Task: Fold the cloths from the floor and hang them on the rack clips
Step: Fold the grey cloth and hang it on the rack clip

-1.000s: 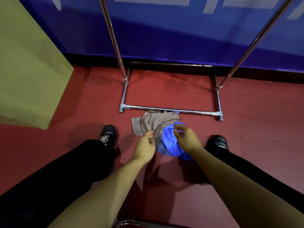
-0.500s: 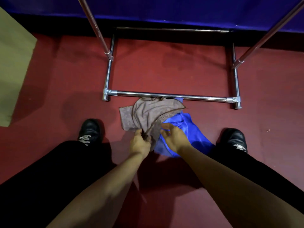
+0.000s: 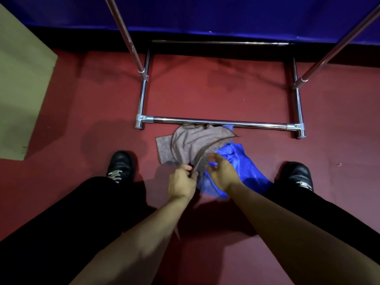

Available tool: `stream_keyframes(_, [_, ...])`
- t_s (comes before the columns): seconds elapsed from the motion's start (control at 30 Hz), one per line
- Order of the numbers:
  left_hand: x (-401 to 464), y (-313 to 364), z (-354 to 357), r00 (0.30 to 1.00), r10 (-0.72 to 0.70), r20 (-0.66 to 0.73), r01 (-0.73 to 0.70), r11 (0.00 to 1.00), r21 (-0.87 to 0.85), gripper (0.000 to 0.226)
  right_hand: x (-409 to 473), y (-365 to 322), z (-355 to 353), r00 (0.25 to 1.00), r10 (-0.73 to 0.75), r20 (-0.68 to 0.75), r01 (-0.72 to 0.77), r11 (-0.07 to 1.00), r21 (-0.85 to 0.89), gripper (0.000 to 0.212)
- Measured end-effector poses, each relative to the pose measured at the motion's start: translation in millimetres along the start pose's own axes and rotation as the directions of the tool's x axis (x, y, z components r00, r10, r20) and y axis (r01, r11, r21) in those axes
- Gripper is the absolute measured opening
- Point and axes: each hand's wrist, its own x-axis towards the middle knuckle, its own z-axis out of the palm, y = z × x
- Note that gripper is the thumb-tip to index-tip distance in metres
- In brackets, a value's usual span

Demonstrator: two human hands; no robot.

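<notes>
A grey-brown cloth (image 3: 193,144) lies crumpled on the red floor, partly over a blue cloth (image 3: 240,161). Both sit just in front of the chrome rack's bottom bar (image 3: 220,122). My left hand (image 3: 182,179) pinches the near corner of the grey-brown cloth and lifts its edge. My right hand (image 3: 221,171) hovers over the blue cloth beside that edge, fingers loosely spread, holding nothing. The rack's clips are out of view.
The rack's two uprights (image 3: 131,44) rise toward a blue wall (image 3: 205,11) behind. A tan box (image 3: 20,89) stands at the left. My black shoes (image 3: 121,165) flank the cloths on the red floor (image 3: 205,89).
The view has dropped closer to the floor. My left hand kept its pinch on the grey-brown cloth and raised the corner a little; my right hand moved nearer that edge.
</notes>
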Motion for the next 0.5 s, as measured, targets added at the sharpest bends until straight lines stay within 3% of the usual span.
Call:
stream_keyframes(0.1, [-8.3,11.7,-17.1,0.989,0.14,0.041,-0.139,0.99,-0.023,0.012,-11.9,-14.5,-14.1,0.996,-0.086,-0.003,0.086,0.996,-0.023,0.043])
stream_keyframes(0.23, [-24.6,33.0,-48.1,0.955,0.275,0.114,-0.265,0.96,-0.094,0.008,-34.2,-34.6,-33.8,0.97,-0.232,0.077,0.242,0.953,-0.18,0.071])
stream_keyframes(0.37, [-44.6,45.9,-83.3,0.914,0.38,0.142,-0.366,0.923,-0.114,0.002,-60.3,-55.6,-59.4,0.936,-0.342,0.079,0.351,0.906,-0.237,0.05])
stream_keyframes(0.5, [-66.0,59.7,-121.4,0.881,0.462,0.101,-0.446,0.883,-0.147,0.004,-91.6,-78.4,-83.5,0.944,-0.318,0.087,0.33,0.904,-0.272,0.029])
